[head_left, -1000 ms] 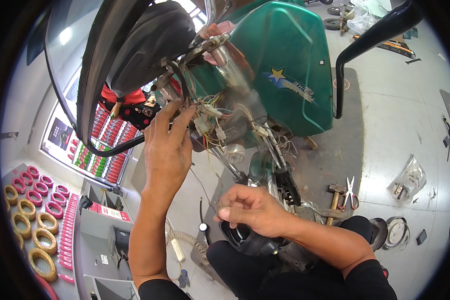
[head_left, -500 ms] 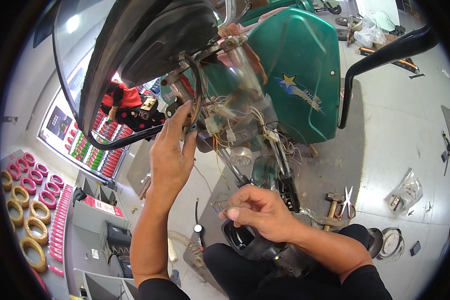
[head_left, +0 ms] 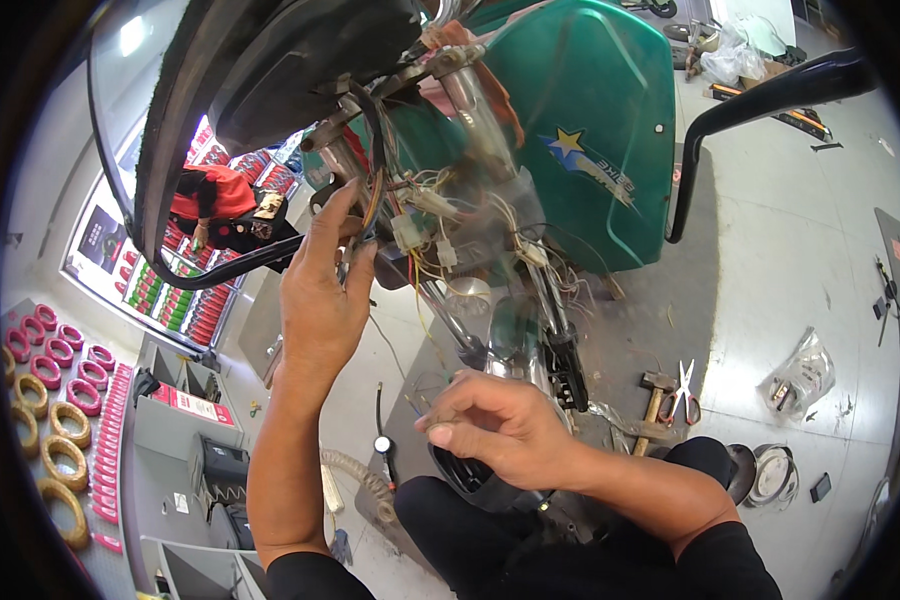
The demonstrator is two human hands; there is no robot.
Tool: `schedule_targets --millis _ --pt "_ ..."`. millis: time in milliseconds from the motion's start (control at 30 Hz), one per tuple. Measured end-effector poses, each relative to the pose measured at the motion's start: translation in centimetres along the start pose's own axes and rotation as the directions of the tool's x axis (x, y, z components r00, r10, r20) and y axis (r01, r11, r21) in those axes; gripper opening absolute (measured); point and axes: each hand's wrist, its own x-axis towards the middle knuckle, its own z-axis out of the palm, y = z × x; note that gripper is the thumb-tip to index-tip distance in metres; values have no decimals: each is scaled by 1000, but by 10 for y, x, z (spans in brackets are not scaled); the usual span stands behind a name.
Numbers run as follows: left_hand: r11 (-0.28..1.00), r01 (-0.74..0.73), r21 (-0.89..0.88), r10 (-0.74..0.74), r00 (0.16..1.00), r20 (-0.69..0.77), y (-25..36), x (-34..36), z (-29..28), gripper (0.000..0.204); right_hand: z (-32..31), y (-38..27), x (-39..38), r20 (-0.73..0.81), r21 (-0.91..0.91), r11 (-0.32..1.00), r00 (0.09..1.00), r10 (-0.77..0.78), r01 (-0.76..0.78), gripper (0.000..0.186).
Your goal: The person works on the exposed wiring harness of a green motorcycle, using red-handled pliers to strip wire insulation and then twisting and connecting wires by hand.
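The opened front end of a green electric scooter stands before me, with its bare metal fork tubes [head_left: 478, 125] showing. A tangle of coloured wires with white connectors [head_left: 407, 233] hangs between the tubes. At the left side of this wiring is my left hand [head_left: 322, 300], its thumb and fingers closed around part of a wire bundle [head_left: 377, 180]. The exact grip is partly hidden by the fingers. Lower and nearer to me, my right hand [head_left: 500, 425] is held in a pinch above my knees. Whatever lies between its fingertips is too small to make out.
A green panel [head_left: 590, 140] and a black bar [head_left: 760, 95] stand to the right. On the floor lie a hammer [head_left: 654, 410], scissors [head_left: 682, 395] and a plastic bag [head_left: 802, 375]. Tape rolls [head_left: 65, 460] fill the left display. Another person in red [head_left: 220, 200] is behind the windshield.
The whole view has shifted slightly, so the scooter sits a little further left and higher. My left hand stays at the wires; my right hand keeps its pinch, its fingers slightly shifted.
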Motion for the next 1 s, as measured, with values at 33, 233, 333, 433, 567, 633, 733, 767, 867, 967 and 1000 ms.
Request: schedule_targets --millis 33,233,333,433,567,633,733,767,867,967,1000 --pt "1000 8 2 -8 1000 2 2 0 1 62 -1 -1 -1 16 -51 999 1000 1 0 9" --pt "999 2 46 -4 999 33 1 -1 6 61 3 1 1 -64 -163 982 992 -112 100 19" --pt "998 -11 61 9 1000 28 1 2 5 60 2 -2 1 -57 -158 985 995 -84 74 20" --pt "998 -23 55 21 999 26 6 6 7 61 1 0 1 -65 -118 991 995 -72 64 21" --pt "996 0 86 -5 999 52 18 7 10 63 0 2 1 -66 -79 995 996 -65 60 20" --pt "998 13 54 -16 999 52 18 6 13 64 0 0 1 -64 -77 996 996 -60 55 20" --pt "988 -105 116 110 993 -39 19 8 19 61 2 0 -1 -58 -75 996 997 -50 45 20" --pt "977 -148 150 157 986 -48 21 9 19 59 1 2 -1 -57 -79 996 997 -52 47 20" --pt "930 -266 252 286 957 -43 32 18 19 54 0 1 -1 -54 -77 996 997 -48 44 20" --pt "874 -362 324 380 925 11 44 28 24 49 0 -4 -2 -60 -78 996 997 -51 46 20" --pt "860 -386 334 399 916 31 46 31 28 47 0 -6 -1 -64 -80 996 997 -54 49 19"
